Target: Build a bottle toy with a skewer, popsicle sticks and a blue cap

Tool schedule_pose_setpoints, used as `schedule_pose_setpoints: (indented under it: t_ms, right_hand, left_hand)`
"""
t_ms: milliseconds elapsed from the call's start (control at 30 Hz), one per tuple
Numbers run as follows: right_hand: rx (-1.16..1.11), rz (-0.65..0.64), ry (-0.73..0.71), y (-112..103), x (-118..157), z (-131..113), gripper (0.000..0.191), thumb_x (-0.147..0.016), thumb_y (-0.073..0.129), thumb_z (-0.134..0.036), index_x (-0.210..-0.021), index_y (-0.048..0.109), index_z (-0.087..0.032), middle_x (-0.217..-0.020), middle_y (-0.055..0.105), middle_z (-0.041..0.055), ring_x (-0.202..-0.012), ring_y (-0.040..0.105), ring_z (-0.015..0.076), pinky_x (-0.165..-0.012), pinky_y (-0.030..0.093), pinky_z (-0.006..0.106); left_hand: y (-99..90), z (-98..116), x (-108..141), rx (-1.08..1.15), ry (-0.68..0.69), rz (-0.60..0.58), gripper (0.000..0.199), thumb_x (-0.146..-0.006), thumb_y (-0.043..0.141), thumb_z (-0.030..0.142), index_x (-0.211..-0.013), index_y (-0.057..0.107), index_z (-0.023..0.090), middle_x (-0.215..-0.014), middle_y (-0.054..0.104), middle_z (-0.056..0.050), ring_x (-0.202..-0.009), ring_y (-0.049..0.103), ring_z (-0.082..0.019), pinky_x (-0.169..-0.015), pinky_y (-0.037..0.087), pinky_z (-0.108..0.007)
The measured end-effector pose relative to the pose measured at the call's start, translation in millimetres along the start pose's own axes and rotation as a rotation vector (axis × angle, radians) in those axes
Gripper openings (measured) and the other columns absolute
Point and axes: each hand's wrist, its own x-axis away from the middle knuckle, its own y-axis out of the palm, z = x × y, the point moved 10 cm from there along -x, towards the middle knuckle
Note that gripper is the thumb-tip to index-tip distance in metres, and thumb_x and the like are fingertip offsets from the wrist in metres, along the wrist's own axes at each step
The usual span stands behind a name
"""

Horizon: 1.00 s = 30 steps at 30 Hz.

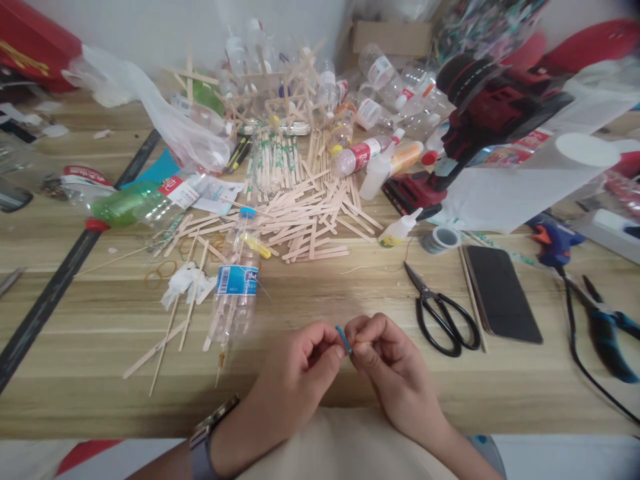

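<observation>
My left hand (311, 363) and my right hand (390, 367) meet just over the table's front edge. Between their fingertips is a small blue curved piece (343, 339), thin and seen edge-on; its exact kind is not plain. The left thumb and fingers pinch it from one side, and the right fingertips close at its other side. To the left, a clear plastic bottle (235, 300) with a blue label and blue cap has thin wooden sticks along it. Black-handled scissors (440, 310) lie right of my right hand, blades pointing away.
Loose craft sticks (305, 223) are piled mid-table, with plastic bottles (370, 113) heaped behind. A red and black drill (480, 113) stands at the right. A phone (501, 293), a glue gun (553, 240), pliers (607, 330) and a glue bottle (397, 230) lie nearer.
</observation>
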Motion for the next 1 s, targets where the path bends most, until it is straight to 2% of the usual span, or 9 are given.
schedule_pose_setpoints:
  t_ms: [233,433,800,1000]
  right_hand:
    - [-0.164,-0.068,0.097,6,0,15,0.022,-0.087,0.069,-0.032,-0.075,0.055,-0.021,-0.071,0.052,-0.0038,-0.058,0.039,0.0085,-0.053,0.029,0.022]
    - [-0.193,-0.076,0.135,4,0,22,0.024,-0.086,0.070,-0.034,-0.075,0.053,-0.021,-0.069,0.050,-0.0038,-0.057,0.036,0.0096,-0.053,0.027,0.024]
    - [-0.178,-0.065,0.118,5,-2,21,0.025,-0.086,0.070,-0.036,-0.074,0.053,-0.021,-0.069,0.049,-0.0040,-0.054,0.036,0.0093,-0.051,0.028,0.023]
    - [-0.096,-0.007,0.054,-2,-2,12,0.021,-0.086,0.069,-0.035,-0.076,0.058,-0.022,-0.071,0.052,-0.0027,-0.059,0.041,0.0109,-0.054,0.033,0.024]
  left_hand:
    - [1.5,0,1,0.015,0.019,-0.037,0.021,-0.087,0.048,0.033,-0.079,0.059,0.017,-0.064,0.046,0.004,-0.060,0.039,-0.012,-0.055,0.029,-0.024]
    - [3.7,2,-1,0.040,0.014,-0.058,0.020,-0.087,0.049,0.033,-0.076,0.056,0.017,-0.065,0.045,0.004,-0.062,0.038,-0.012,-0.057,0.029,-0.024]
    - [5.9,-1,-2,0.079,-0.013,-0.080,0.021,-0.086,0.049,0.034,-0.075,0.055,0.018,-0.064,0.045,0.005,-0.061,0.037,-0.012,-0.059,0.029,-0.025]
    - [-0.8,-3,-3,0.032,-0.056,0.000,0.018,-0.083,0.050,0.034,-0.077,0.056,0.018,-0.062,0.042,0.006,-0.058,0.033,-0.011,-0.057,0.029,-0.025]
